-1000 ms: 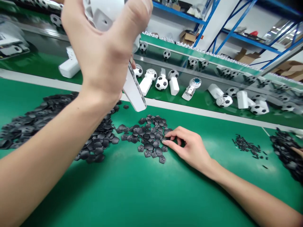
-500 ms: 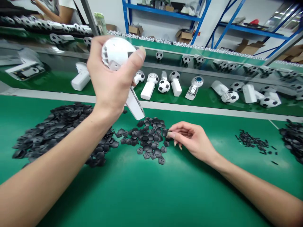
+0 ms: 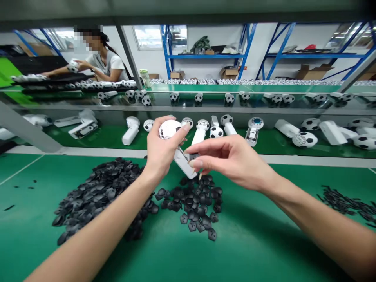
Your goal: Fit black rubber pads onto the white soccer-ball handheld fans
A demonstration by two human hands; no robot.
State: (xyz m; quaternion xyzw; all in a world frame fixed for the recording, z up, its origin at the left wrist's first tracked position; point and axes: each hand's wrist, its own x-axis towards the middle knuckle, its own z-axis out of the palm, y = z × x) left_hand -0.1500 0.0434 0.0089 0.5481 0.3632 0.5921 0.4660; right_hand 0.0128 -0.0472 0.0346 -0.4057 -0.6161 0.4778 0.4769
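Note:
My left hand (image 3: 161,150) is wrapped round the ball-shaped head of a white handheld fan (image 3: 169,128), whose handle slants down to the right. A black patch shows on the white head. Close beside the handle, my right hand (image 3: 232,162) pinches a black pentagon piece (image 3: 194,156) between thumb and fingers. Whether the piece touches the fan, I cannot tell. Below the hands lies a small scatter of black pentagon pieces (image 3: 199,203) on the green table. A larger heap of the same pieces (image 3: 100,192) lies to its left, partly behind my left forearm.
Thin black strips (image 3: 349,201) lie on the table at the right. Behind a pale ledge (image 3: 293,159), white football-patterned fans (image 3: 305,139) rest on a green conveyor belt (image 3: 182,150). Across it a person (image 3: 108,64) holds a ball-headed piece. Blue shelving (image 3: 205,56) stands behind.
My right hand has lifted from the scattered pieces to the fan with a black piece in its pinch. The fan now appears lower and further right. The view has tilted up.

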